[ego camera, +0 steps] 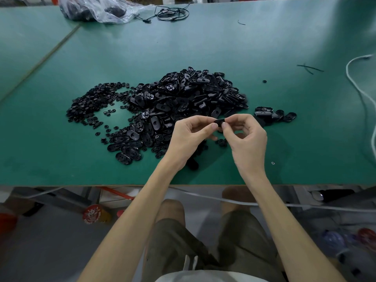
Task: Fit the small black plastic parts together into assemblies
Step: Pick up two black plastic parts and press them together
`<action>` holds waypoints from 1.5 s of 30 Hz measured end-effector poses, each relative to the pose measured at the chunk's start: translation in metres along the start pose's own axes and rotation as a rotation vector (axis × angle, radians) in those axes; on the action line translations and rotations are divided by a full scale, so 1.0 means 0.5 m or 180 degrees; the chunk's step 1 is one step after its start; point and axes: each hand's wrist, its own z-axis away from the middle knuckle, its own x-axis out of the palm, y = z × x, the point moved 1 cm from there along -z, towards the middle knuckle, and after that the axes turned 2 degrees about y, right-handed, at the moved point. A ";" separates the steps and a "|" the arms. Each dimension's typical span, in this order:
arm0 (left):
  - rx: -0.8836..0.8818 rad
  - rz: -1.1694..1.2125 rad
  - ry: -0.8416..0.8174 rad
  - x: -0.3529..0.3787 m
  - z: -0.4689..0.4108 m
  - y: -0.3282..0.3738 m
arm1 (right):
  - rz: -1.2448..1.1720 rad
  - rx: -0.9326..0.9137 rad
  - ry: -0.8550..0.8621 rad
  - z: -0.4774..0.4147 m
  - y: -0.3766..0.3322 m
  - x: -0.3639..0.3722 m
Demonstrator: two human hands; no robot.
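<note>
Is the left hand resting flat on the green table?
No, the left hand and the right hand together pinch a small black part above the table.

Plastic bag (95, 9), coiled black cable (173, 14)

Workshop, small-parts assembly. Evidence: green-topped bench (61, 155); bulk heap of black plastic parts (183, 94), centre; clear bag (97, 11) of dark pieces, 11 o'clock; loose cables (173, 13), 12 o'clock.

On the table (284, 135), oval parts (183, 98) centre, round parts (91, 102) just left, plastic bag (97, 9) far behind.
</note>
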 end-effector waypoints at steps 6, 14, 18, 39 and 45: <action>-0.0013 0.0025 -0.0004 0.002 0.001 0.001 | 0.0095 -0.0067 0.0012 0.003 0.000 0.003; -0.0047 -0.0020 -0.0091 0.000 0.001 0.001 | 0.0247 -0.0080 0.0009 0.003 -0.001 0.004; -0.0036 0.0042 -0.0132 -0.001 0.004 0.005 | 0.0362 -0.0112 0.0099 0.001 0.000 0.000; 0.0083 -0.0352 -0.0187 0.009 0.012 0.018 | -0.0032 -0.0154 -0.0286 0.001 0.001 0.003; 0.0174 -0.0535 -0.0172 0.008 0.012 0.021 | 0.0066 -0.0195 -0.0368 0.002 -0.005 0.005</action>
